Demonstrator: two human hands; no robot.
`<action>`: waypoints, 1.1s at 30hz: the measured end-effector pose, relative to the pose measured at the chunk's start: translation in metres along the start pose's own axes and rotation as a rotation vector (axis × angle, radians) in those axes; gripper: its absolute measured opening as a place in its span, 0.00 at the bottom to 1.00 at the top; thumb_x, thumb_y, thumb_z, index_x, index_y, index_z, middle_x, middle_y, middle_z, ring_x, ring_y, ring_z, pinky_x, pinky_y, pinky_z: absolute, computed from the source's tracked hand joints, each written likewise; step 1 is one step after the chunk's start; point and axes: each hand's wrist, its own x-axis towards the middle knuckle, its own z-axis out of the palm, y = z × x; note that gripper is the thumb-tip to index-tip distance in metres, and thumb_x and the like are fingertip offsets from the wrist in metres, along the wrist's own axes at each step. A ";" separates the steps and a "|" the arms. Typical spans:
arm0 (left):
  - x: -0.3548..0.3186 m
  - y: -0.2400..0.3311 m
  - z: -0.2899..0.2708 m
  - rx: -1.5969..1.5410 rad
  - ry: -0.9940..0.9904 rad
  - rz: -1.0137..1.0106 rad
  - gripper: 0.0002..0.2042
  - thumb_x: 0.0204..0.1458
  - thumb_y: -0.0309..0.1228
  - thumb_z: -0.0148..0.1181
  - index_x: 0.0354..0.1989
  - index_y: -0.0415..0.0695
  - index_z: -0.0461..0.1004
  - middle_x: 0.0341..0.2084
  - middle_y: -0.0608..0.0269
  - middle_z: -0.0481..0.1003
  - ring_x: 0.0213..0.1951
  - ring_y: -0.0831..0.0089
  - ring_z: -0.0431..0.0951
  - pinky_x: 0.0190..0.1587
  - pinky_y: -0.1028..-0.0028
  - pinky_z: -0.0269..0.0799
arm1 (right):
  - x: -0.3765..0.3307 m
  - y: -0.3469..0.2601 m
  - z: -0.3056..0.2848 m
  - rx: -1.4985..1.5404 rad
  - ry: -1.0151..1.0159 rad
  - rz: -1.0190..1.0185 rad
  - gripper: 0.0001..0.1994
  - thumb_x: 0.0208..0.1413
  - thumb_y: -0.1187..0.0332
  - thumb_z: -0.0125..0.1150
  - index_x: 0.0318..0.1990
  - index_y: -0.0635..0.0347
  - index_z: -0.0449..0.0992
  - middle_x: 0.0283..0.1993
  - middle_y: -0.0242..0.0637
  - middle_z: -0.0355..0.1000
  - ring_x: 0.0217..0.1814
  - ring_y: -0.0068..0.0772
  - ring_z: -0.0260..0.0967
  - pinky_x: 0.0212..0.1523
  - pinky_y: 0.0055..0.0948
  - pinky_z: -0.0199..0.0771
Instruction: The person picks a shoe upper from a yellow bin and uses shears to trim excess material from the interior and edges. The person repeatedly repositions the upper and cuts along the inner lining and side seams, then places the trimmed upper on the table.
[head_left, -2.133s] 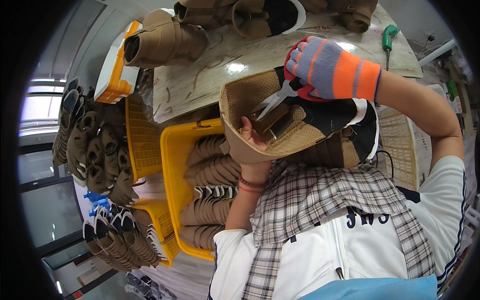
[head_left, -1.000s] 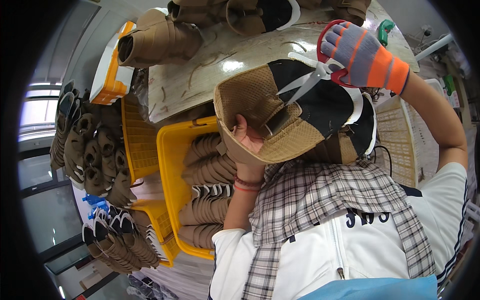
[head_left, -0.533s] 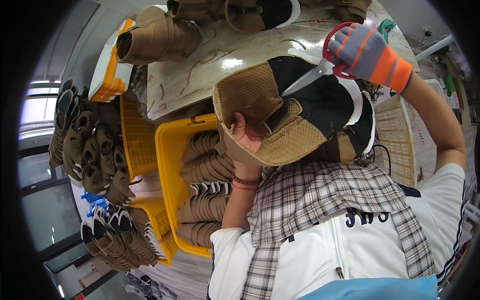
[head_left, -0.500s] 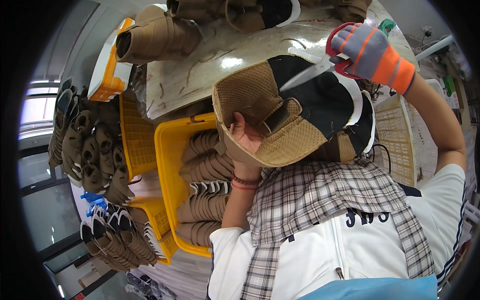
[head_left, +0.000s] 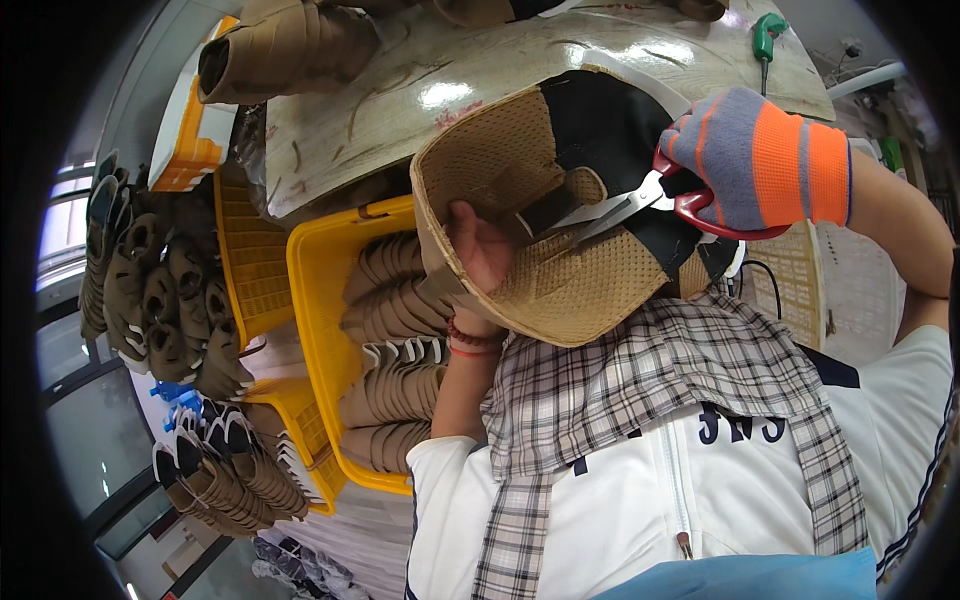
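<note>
A brown shoe upper (head_left: pixel 500 140) is spread open above my lap, with its tan mesh lining and black heel lining facing up. My bare left hand (head_left: pixel 482 248) grips its near-left edge, thumb on the inside and the other fingers hidden underneath. In a grey and orange glove, my right hand (head_left: pixel 750 155) is closed around red-handled scissors (head_left: pixel 648 195). The blades are parted a little and reach into the upper, close to the strap-like piece in its middle. Whether they touch a thread or the lining cannot be made out.
Brown thread scraps lie on the worktable (head_left: pixel 400 125), along with rolled brown uppers (head_left: pixel 300 50) and a green-handled tool (head_left: pixel 768 40). A yellow crate (head_left: pixel 303 280) of stacked uppers stands left of my arm. More uppers (head_left: pixel 165 290) are piled farther left; a white crate (head_left: pixel 785 270) stands at right.
The scissors have come down and left from the black lining into the mesh-lined part, and their blades now show parted. My left hand still holds the upper, which is tilted more open.
</note>
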 end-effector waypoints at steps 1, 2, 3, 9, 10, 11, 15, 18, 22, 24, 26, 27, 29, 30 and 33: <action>0.001 -0.001 0.000 -0.005 0.017 0.016 0.17 0.59 0.35 0.53 0.54 0.42 0.65 0.52 0.63 0.68 0.52 0.71 0.68 0.53 0.70 0.66 | 0.001 0.000 -0.001 -0.001 -0.003 -0.017 0.17 0.44 0.62 0.64 0.41 0.61 0.75 0.28 0.43 0.75 0.31 0.41 0.76 0.31 0.32 0.76; 0.001 -0.002 0.000 -0.008 0.036 0.035 0.16 0.58 0.35 0.53 0.52 0.41 0.68 0.50 0.63 0.69 0.50 0.73 0.69 0.49 0.76 0.69 | 0.002 0.000 -0.002 0.000 -0.005 -0.037 0.17 0.44 0.62 0.65 0.41 0.62 0.75 0.27 0.43 0.74 0.30 0.41 0.76 0.30 0.32 0.76; 0.001 -0.002 -0.001 -0.009 0.035 0.038 0.16 0.58 0.35 0.54 0.52 0.42 0.68 0.50 0.63 0.70 0.49 0.73 0.70 0.48 0.76 0.69 | 0.002 0.000 -0.003 0.006 -0.004 -0.056 0.18 0.44 0.62 0.65 0.41 0.61 0.75 0.27 0.42 0.75 0.30 0.41 0.76 0.30 0.32 0.76; 0.000 -0.003 -0.002 -0.055 0.010 0.005 0.14 0.58 0.33 0.54 0.51 0.43 0.68 0.45 0.64 0.72 0.44 0.76 0.72 0.43 0.78 0.71 | 0.002 -0.009 -0.013 -0.102 -0.109 0.021 0.17 0.44 0.64 0.66 0.42 0.59 0.75 0.27 0.40 0.75 0.32 0.37 0.77 0.34 0.30 0.78; 0.000 -0.002 0.000 -0.078 0.005 -0.028 0.14 0.58 0.33 0.54 0.51 0.43 0.67 0.45 0.65 0.73 0.42 0.76 0.73 0.42 0.78 0.71 | -0.001 -0.009 -0.017 -0.101 -0.119 0.036 0.17 0.44 0.64 0.66 0.43 0.58 0.75 0.28 0.39 0.75 0.33 0.36 0.77 0.34 0.29 0.78; -0.003 0.001 0.000 -0.098 0.006 -0.052 0.14 0.58 0.33 0.54 0.51 0.43 0.67 0.44 0.65 0.73 0.41 0.76 0.73 0.41 0.79 0.71 | -0.001 -0.011 -0.020 -0.104 -0.125 0.040 0.17 0.45 0.65 0.66 0.43 0.57 0.75 0.28 0.39 0.76 0.33 0.36 0.77 0.35 0.28 0.79; -0.016 0.013 -0.048 -0.002 0.019 -0.400 0.14 0.54 0.27 0.57 0.49 0.41 0.66 0.41 0.61 0.73 0.39 0.74 0.75 0.40 0.77 0.73 | -0.002 -0.006 -0.008 -0.116 -0.185 0.126 0.19 0.44 0.66 0.67 0.45 0.56 0.74 0.31 0.38 0.76 0.35 0.34 0.77 0.35 0.26 0.79; -0.027 0.024 -0.049 -0.098 -0.060 -0.691 0.13 0.49 0.17 0.59 0.42 0.39 0.68 0.33 0.61 0.73 0.38 0.72 0.76 0.43 0.73 0.76 | -0.002 -0.004 -0.002 -0.143 -0.147 0.116 0.21 0.42 0.64 0.69 0.45 0.56 0.74 0.31 0.38 0.76 0.35 0.34 0.77 0.35 0.25 0.79; -0.037 0.038 -0.032 -0.098 0.010 -0.889 0.13 0.45 0.15 0.59 0.41 0.36 0.69 0.33 0.59 0.74 0.37 0.70 0.78 0.42 0.75 0.77 | 0.005 -0.003 0.010 -0.256 0.008 0.053 0.22 0.40 0.60 0.70 0.45 0.55 0.74 0.31 0.36 0.75 0.34 0.34 0.76 0.34 0.27 0.78; -0.033 0.037 -0.040 -0.107 -0.017 -0.904 0.15 0.45 0.15 0.60 0.43 0.35 0.69 0.35 0.57 0.75 0.38 0.69 0.78 0.42 0.74 0.78 | 0.003 -0.006 0.010 -0.293 0.105 0.073 0.23 0.38 0.59 0.71 0.43 0.56 0.74 0.33 0.36 0.74 0.36 0.34 0.74 0.38 0.28 0.76; -0.036 0.037 -0.033 -0.043 0.036 -0.898 0.17 0.44 0.15 0.60 0.45 0.33 0.69 0.37 0.54 0.76 0.38 0.68 0.79 0.43 0.73 0.77 | 0.004 -0.015 0.008 -0.284 0.210 0.104 0.22 0.34 0.61 0.72 0.39 0.58 0.74 0.36 0.37 0.73 0.42 0.36 0.71 0.44 0.30 0.72; -0.037 0.037 -0.030 -0.008 0.066 -0.891 0.18 0.44 0.15 0.60 0.46 0.31 0.70 0.38 0.53 0.76 0.39 0.67 0.79 0.43 0.73 0.77 | 0.006 -0.019 0.003 -0.270 0.196 0.073 0.23 0.34 0.60 0.72 0.39 0.58 0.74 0.35 0.37 0.73 0.41 0.36 0.71 0.44 0.30 0.72; -0.038 0.037 -0.033 0.010 0.090 -0.901 0.19 0.44 0.15 0.60 0.47 0.30 0.69 0.39 0.51 0.76 0.40 0.66 0.79 0.44 0.72 0.77 | 0.012 -0.026 -0.012 -0.248 0.165 0.018 0.23 0.35 0.58 0.72 0.40 0.58 0.74 0.34 0.35 0.73 0.40 0.34 0.71 0.44 0.29 0.71; -0.038 0.037 -0.033 0.017 0.098 -0.907 0.19 0.44 0.15 0.60 0.48 0.29 0.69 0.40 0.50 0.76 0.40 0.66 0.79 0.45 0.71 0.77 | 0.016 -0.029 -0.012 -0.251 0.129 0.021 0.23 0.35 0.57 0.72 0.40 0.57 0.74 0.34 0.35 0.73 0.40 0.34 0.71 0.44 0.29 0.71; -0.044 0.041 -0.028 0.005 0.127 -0.873 0.18 0.44 0.15 0.60 0.47 0.29 0.71 0.40 0.50 0.76 0.40 0.65 0.79 0.46 0.70 0.76 | 0.034 -0.038 -0.008 -0.232 -0.005 -0.013 0.25 0.36 0.54 0.72 0.42 0.56 0.74 0.34 0.34 0.73 0.42 0.33 0.70 0.44 0.28 0.71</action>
